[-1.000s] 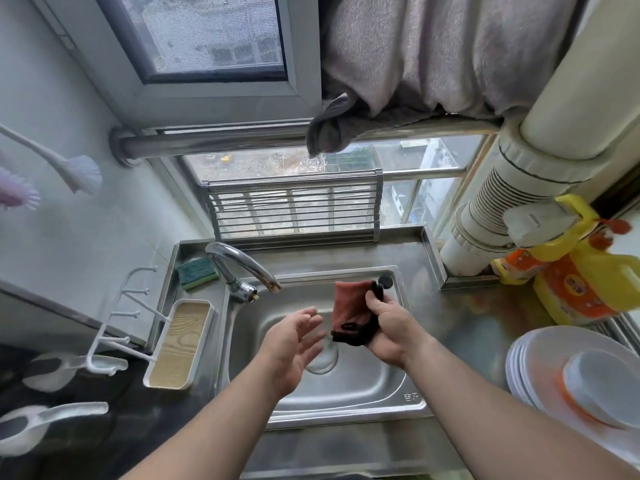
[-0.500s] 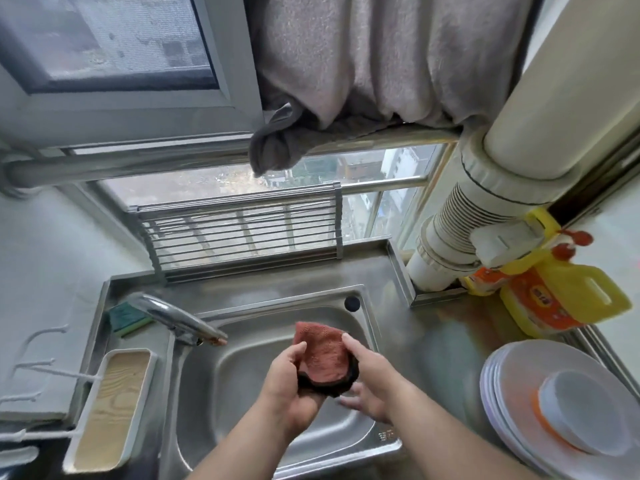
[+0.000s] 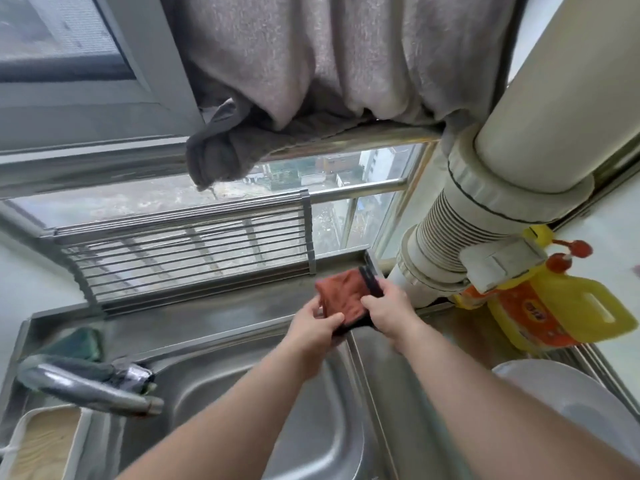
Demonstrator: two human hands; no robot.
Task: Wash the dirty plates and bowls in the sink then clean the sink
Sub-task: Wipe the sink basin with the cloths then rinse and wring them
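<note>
Both hands pinch a small red-brown cloth point(image 3: 341, 299) w/ a dark underside: the left hand point(image 3: 317, 325) has thumb and fingers on its lower-left edge, the right hand point(image 3: 389, 311) grips the right side where the dark layer folds over. The cloth hangs in the air above the back right corner of the steel sink point(image 3: 242, 410), near the counter point(image 3: 460, 337) and just in front of the white pipe point(image 3: 485, 202); it touches neither, as far as can be seen. It looks soft, limp and light, prob. damp, so it will sag and bunch unless held at two edges or balled up in one palm; no risk of breakage, little of slipping. Best hold for wiping is likely a flat fold under spread fingers, or a corner pinch for hanging it up. The sink bowl shows no dishes inside, and white plates point(image 3: 568, 403) are stacked on the counter at right, so the washing part seems done and this is likely the sink-cleaning stage or its end. The faucet point(image 3: 90, 386) shows no water running. A green sponge point(image 3: 78, 344) lies on the back ledge at left, and yellow detergent jugs point(image 3: 561, 306) stand by the pipe.
</note>
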